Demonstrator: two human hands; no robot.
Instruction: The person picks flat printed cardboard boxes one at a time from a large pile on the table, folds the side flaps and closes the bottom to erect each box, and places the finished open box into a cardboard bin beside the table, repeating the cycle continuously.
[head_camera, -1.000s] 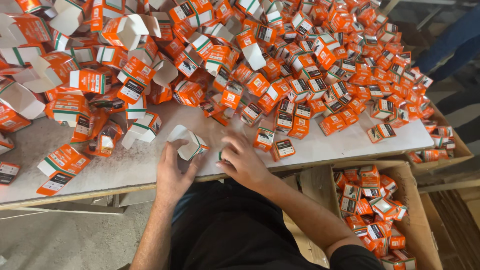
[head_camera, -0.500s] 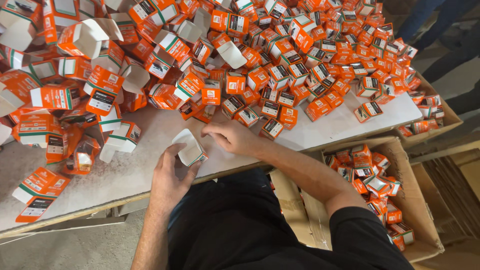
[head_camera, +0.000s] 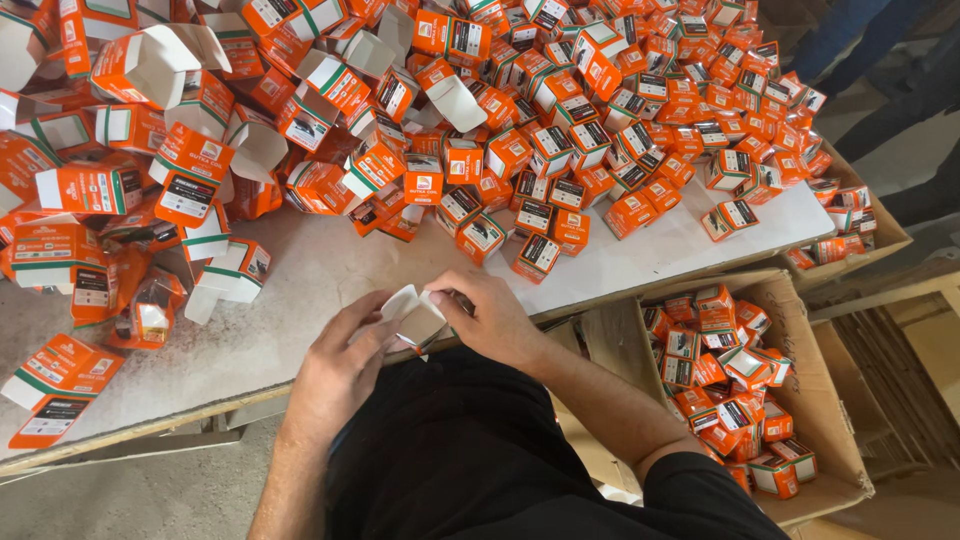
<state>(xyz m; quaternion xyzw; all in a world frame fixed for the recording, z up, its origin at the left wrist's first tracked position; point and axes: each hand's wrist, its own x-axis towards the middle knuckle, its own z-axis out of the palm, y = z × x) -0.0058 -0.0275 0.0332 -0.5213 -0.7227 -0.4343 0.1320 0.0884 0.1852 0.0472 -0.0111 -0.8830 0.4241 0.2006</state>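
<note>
Both of my hands hold one small open carton (head_camera: 412, 317) at the near edge of the white table (head_camera: 310, 290). My left hand (head_camera: 340, 365) cups it from below and the left, while my right hand (head_camera: 490, 315) grips its right side with the fingers curled over the top. The carton shows its white inside and its flaps stand open. A big heap of orange and white cartons (head_camera: 520, 130) covers the far part of the table, some folded shut, some open.
A brown cardboard box (head_camera: 800, 330) with several closed orange cartons (head_camera: 730, 390) stands on the floor to my right. More flattened cardboard (head_camera: 900, 370) lies further right. Another person's legs (head_camera: 850, 40) show at the top right.
The view has shifted a little. My right hand has drawn back from the heap to the carton, and both hands now hold it closer to the table's edge.
</note>
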